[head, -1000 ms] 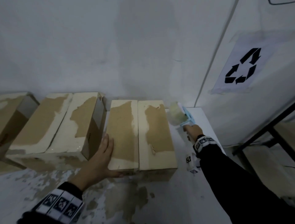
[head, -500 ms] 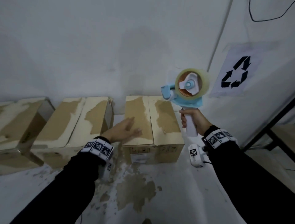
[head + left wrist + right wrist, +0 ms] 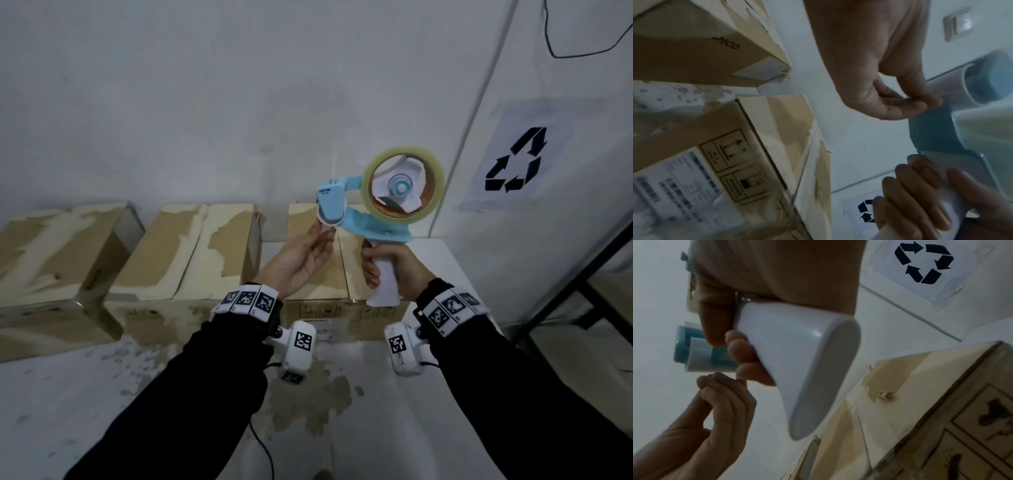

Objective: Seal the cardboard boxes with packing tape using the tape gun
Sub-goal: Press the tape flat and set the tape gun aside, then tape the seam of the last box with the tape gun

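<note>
My right hand grips the white handle of a blue tape gun, held upright in the air above the right-hand cardboard box. A clear tape roll sits on its hub. My left hand reaches up to the gun's front roller. In the left wrist view its thumb and forefinger pinch the loose tape end just under the toothed blade. Two more boxes stand in a row to the left, their tops pale with torn paper. The right wrist view shows the handle filling my palm.
The boxes stand on a white table with peeling paint, against a white wall. A recycling sign hangs on the right wall. A black metal frame stands beyond the table's right edge. A light switch is on the wall.
My right hand lifted the tape gun from the table beside the right box up into the air. My left hand left the box top and rose to the gun's roller.
</note>
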